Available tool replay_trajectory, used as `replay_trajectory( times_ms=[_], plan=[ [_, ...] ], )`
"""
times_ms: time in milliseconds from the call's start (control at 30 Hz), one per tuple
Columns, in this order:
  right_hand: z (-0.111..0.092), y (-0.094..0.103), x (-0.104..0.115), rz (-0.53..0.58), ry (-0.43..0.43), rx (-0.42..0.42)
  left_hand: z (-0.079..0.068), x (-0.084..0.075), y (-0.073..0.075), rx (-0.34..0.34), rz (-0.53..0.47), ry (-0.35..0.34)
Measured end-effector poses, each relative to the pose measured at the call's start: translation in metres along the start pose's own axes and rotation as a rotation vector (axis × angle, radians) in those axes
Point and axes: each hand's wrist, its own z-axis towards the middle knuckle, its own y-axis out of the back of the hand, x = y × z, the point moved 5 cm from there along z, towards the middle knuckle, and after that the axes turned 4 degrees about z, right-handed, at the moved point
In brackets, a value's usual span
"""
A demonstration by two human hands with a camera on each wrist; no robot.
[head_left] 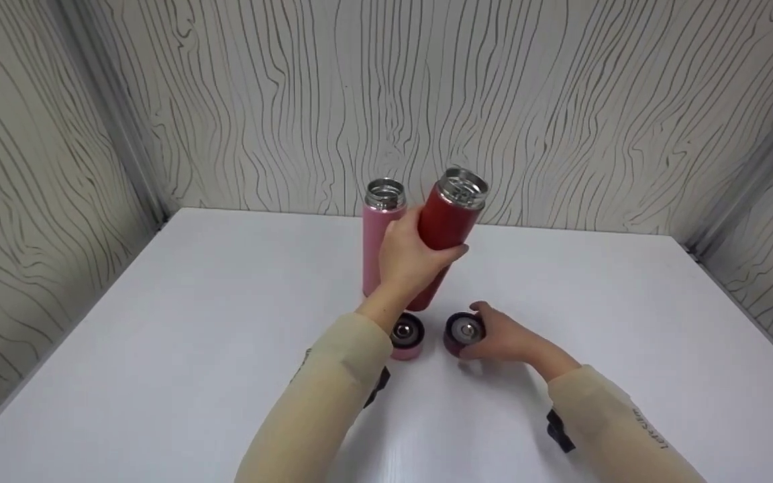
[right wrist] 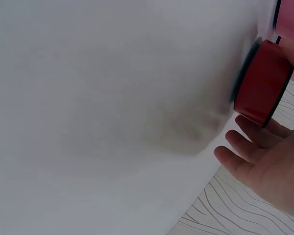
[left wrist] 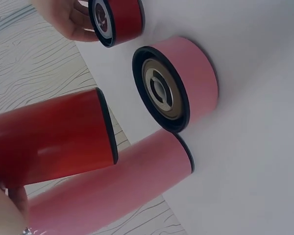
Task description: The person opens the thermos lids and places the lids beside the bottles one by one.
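Observation:
My left hand (head_left: 405,253) grips a red bottle (head_left: 445,221) round its body. The bottle has no lid on and leans to the right, its base above the table in the left wrist view. Behind that hand stands a pink bottle (head_left: 374,248), upright and uncapped, with a bare metal neck. Thumb and fingers of my right hand (head_left: 504,335) pinch the red lid (right wrist: 263,83) by its sides; its inner side faces up. Left of it a pink lid (left wrist: 196,78) sits on the table, also inner side up, partly hidden by my left forearm in the head view.
All this is on a white table (head_left: 158,349). Wood-grain patterned panels (head_left: 259,100) rise behind it and at both sides. Grey metal posts (head_left: 101,100) stand at the corners.

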Motion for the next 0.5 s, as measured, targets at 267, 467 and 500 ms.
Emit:
replay_trajectory(
  times_ms=[267,467,500],
  plan=[
    [-0.008,0.029,-0.014,-0.003,-0.064,-0.027,0.009,-0.002,-0.016,-0.004,-0.016,0.013],
    [-0.013,0.047,-0.022,-0.005,-0.061,-0.078,0.015,0.002,-0.033,0.025,-0.142,0.083],
    [-0.014,0.049,-0.023,-0.001,-0.06,-0.083,0.015,0.003,-0.036,0.033,-0.164,0.095]
  ],
)
